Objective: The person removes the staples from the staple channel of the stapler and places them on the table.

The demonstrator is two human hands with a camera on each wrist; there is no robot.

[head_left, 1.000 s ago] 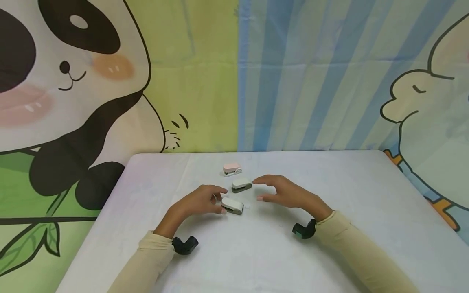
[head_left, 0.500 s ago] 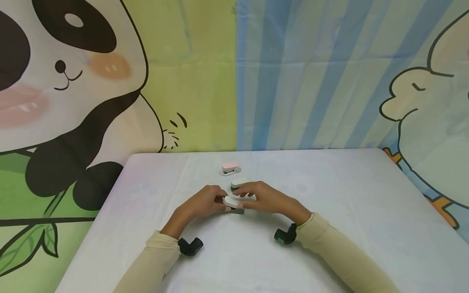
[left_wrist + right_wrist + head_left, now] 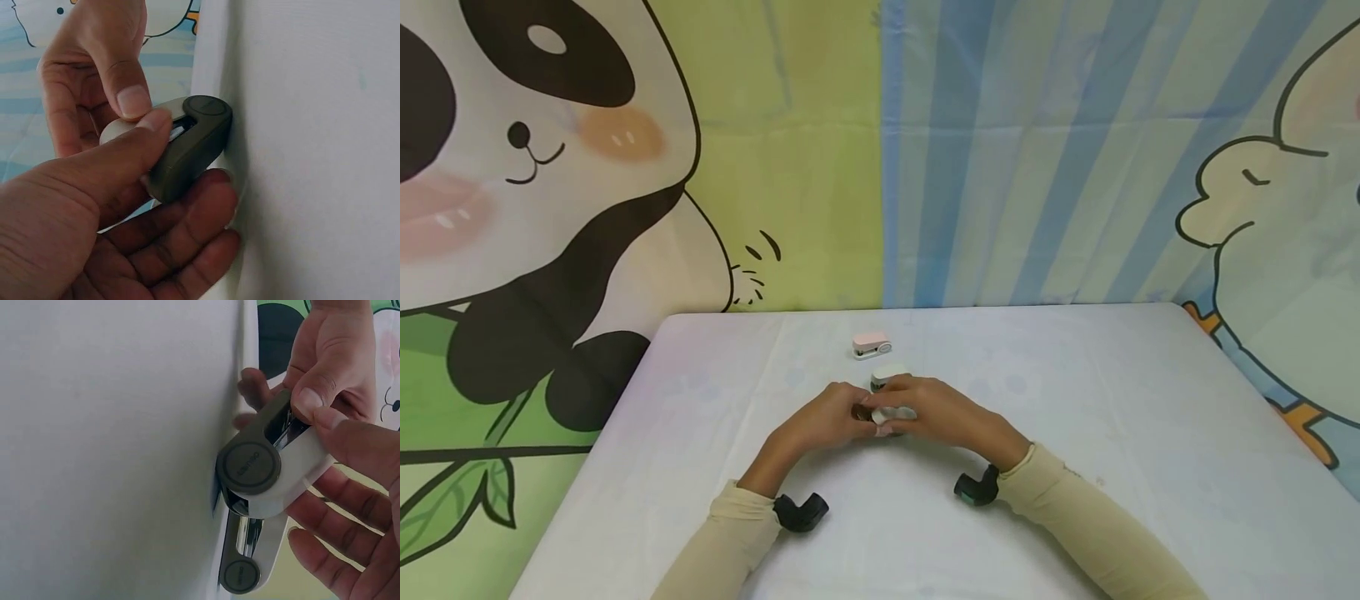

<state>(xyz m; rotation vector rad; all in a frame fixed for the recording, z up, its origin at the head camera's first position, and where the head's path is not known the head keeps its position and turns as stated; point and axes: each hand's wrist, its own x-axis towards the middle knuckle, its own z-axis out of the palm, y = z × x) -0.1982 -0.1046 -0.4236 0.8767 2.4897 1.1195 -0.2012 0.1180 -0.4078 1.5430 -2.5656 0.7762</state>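
Note:
Both hands hold one small white-and-grey stapler (image 3: 897, 413) low over the table. In the left wrist view, my left hand (image 3: 69, 212) pinches the dark grey base (image 3: 187, 162) at its front end, thumb on top and fingers below. My right hand (image 3: 369, 506) grips the white top arm (image 3: 300, 469) between thumb and fingers in the right wrist view. The two thumbs nearly meet. A gap with the metal staple channel shows between arm and base. Behind the hands, a second white-and-grey stapler (image 3: 887, 375) is partly hidden by the right hand.
A pink-and-white stapler (image 3: 871, 345) stands farther back on the white-covered table (image 3: 1037, 367). Black wrist cameras hang under each sleeve. A cartoon-printed cloth backdrop (image 3: 1000, 167) rises behind the table.
My right hand has come left from beside the staplers and taken hold of the nearest one's white arm. The left hand has shifted slightly right and now grips the same stapler's base.

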